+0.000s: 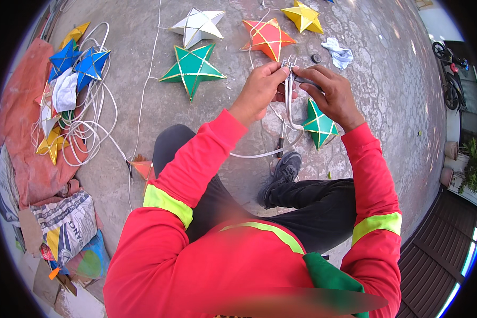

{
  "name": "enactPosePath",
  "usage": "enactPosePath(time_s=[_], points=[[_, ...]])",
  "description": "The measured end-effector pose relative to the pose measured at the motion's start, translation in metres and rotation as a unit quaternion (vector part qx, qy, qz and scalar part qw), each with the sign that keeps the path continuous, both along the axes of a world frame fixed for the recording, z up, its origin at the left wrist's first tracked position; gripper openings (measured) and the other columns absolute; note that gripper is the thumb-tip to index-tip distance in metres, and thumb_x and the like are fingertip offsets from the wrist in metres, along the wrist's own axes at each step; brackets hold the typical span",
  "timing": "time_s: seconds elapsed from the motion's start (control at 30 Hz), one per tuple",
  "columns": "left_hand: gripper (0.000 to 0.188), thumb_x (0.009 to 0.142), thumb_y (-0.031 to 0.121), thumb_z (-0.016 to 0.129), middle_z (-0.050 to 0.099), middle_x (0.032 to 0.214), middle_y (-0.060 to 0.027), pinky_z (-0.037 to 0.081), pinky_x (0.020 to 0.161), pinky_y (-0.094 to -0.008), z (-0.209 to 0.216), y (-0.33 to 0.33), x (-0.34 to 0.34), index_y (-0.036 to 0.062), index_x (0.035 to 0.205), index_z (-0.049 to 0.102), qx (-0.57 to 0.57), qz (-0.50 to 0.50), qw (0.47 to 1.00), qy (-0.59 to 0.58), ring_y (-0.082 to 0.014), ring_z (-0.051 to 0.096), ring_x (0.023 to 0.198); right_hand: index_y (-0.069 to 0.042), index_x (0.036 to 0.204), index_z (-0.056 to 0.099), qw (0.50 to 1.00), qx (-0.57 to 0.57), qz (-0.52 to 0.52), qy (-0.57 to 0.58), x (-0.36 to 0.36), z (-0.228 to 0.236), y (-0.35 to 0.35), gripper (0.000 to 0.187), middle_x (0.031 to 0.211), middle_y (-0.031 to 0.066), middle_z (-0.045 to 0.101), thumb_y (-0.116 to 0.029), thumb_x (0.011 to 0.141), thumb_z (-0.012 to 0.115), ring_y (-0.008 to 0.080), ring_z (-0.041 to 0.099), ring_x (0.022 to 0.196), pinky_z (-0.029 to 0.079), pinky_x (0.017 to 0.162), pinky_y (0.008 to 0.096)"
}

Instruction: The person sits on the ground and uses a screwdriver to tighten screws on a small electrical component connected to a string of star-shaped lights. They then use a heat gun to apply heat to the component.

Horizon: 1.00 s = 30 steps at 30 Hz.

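In front of my knees, my left hand (262, 87) pinches a small pale electrical fitting (288, 64) with metal parts. White cable (288, 103) hangs from it and curves along the ground by my shoe. My right hand (327, 93) is closed around a dark, slim tool (306, 81), its tip against the fitting; its kind is mostly hidden by the fingers. A screwdriver-like tool with a black handle (280, 147) stands out beside my shoe. Close by are an orange star lantern (267, 38) beyond the hands and a green star lantern (319, 124) below my right hand.
A white star (197, 26), another green star (192, 70) and a yellow star (303, 16) lie farther off. A dark round cap (316, 58) lies near a pale cloth (338, 53). At left, coiled white cable (90, 132) and blue stars (92, 67) rest on an orange sheet (24, 116).
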<state>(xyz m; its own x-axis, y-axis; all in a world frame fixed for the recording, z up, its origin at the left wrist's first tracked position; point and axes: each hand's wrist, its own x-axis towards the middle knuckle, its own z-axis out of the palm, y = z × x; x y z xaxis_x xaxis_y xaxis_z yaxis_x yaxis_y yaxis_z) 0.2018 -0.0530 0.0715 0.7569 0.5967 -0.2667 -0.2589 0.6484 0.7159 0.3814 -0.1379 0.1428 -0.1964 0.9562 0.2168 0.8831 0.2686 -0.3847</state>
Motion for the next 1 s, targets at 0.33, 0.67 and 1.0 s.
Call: enactPosePath(time_s=[0.33,0.67,1.0], points=[[0.021,0.106,0.021,0.053,0.066,0.093,-0.0034,0.057,0.078,-0.0311,-0.003,-0.006,0.006,0.0051,0.116,0.063,0.016,0.03,0.999,-0.02,-0.0139,0.065,0.083,-0.007,0.127,0.06,0.997,-0.022,-0.068,-0.033,0.008,-0.005,-0.002,0.043,0.102,0.018,0.071,-0.026,0.092,0.075,0.0371,0.071,0.094,0.057,0.079,0.0407],[0.019,0.106,0.018,0.054,0.067,0.093,-0.0043,0.055,0.068,-0.0255,-0.004,-0.009,0.008,0.0034,0.117,0.06,0.042,0.031,0.998,-0.018,-0.0108,0.066,0.078,-0.004,0.121,0.063,0.998,-0.02,-0.039,-0.044,0.011,-0.004,-0.001,0.037,0.109,0.0184,0.069,-0.026,0.093,0.073,0.0375,0.069,0.098,0.055,0.082,0.0421],[0.019,0.106,0.019,0.05,0.066,0.103,-0.0093,0.055,0.082,-0.0392,-0.149,0.044,-0.005,0.0065,0.119,0.056,-0.122,0.171,0.964,0.165,-0.0216,0.067,0.092,0.002,0.123,0.061,0.951,-0.191,-0.218,0.102,0.046,-0.102,0.015,0.048,0.106,0.0205,0.069,-0.032,0.091,0.075,0.0302,0.07,0.095,0.053,0.085,0.0395]])
